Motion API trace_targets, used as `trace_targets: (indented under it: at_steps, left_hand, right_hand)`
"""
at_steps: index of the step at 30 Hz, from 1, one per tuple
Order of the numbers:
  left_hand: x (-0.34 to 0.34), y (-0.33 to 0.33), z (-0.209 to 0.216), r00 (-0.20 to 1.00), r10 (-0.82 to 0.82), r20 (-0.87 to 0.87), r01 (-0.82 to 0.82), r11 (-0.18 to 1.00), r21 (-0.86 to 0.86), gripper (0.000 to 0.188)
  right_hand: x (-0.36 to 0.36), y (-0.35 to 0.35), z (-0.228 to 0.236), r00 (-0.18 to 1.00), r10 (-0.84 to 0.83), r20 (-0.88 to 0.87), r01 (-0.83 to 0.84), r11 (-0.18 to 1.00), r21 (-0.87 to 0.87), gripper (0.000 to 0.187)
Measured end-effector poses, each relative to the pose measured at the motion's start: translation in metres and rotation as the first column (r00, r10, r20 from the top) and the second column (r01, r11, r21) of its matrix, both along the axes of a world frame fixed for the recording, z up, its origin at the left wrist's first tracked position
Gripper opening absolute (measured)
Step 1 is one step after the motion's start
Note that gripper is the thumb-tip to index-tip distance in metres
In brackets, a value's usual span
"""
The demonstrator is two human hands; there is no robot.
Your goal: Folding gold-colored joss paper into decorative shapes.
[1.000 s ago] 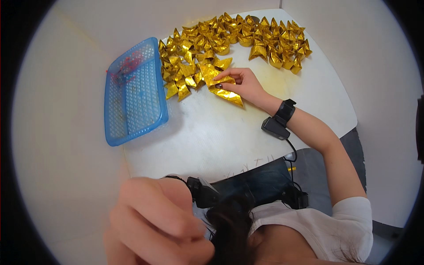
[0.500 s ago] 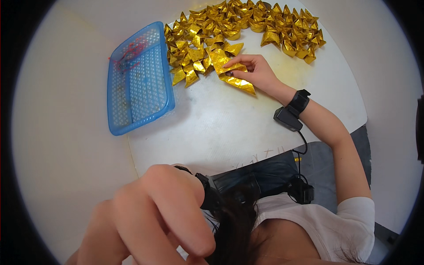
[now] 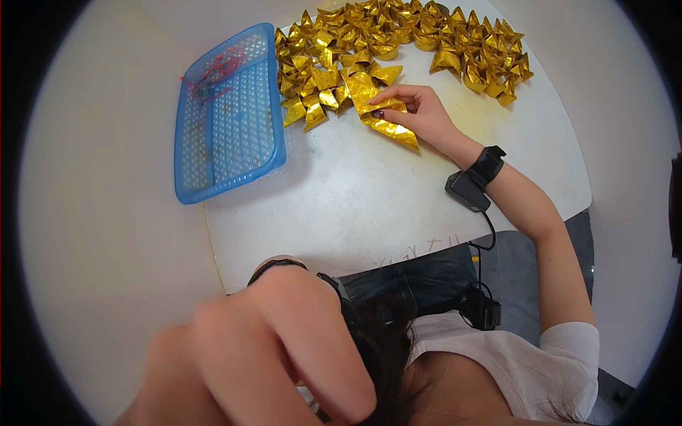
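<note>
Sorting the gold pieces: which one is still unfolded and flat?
The gold sheet under the right hand, at the pile's near edge. It lies flat and long, while the others are small folded shapes.

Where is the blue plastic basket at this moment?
In the head view, the blue plastic basket lies on the left part of the white table, overhanging its edge, just left of the pile of gold folded papers.
</note>
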State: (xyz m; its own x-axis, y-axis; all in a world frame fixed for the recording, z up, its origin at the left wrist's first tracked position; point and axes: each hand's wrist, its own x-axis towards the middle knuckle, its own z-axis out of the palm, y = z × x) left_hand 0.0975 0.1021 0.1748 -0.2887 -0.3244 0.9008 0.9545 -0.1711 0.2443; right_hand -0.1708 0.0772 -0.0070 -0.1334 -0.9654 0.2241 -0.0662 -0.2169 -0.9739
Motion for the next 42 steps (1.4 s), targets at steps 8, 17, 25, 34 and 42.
trace_targets:
  at_steps: [8, 17, 25, 34, 42]
  left_hand:
    - [-0.014, 0.003, 0.001, 0.989, 0.127, 0.072, -0.121, 0.99, -0.078, 0.004]
    - [-0.003, 0.004, 0.007, 0.979, 0.076, 0.19, -0.059, 0.994, -0.096, 0.004]
    - [-0.002, 0.01, 0.013, 0.953, 0.03, 0.3, 0.004, 0.994, -0.112, 0.003]
    - [-0.005, 0.004, 0.016, 0.973, 0.035, 0.228, -0.031, 0.999, -0.021, 0.002]
    - [-0.006, 0.004, 0.017, 0.943, 0.036, 0.331, -0.019, 0.998, -0.055, 0.008]
  right_hand:
    - [-0.008, -0.001, -0.013, 0.999, -0.04, -0.023, 0.04, 0.999, 0.014, 0.022]
    - [-0.002, -0.002, -0.009, 0.999, -0.051, 0.003, 0.051, 0.999, -0.003, 0.021]
    - [0.002, -0.003, -0.007, 0.999, -0.028, 0.024, 0.028, 0.999, 0.016, 0.022]
    - [-0.003, -0.003, -0.01, 0.999, -0.042, -0.019, 0.042, 0.999, 0.014, 0.022]
    - [-0.004, -0.002, -0.011, 0.997, -0.049, -0.053, 0.052, 0.997, 0.049, 0.022]
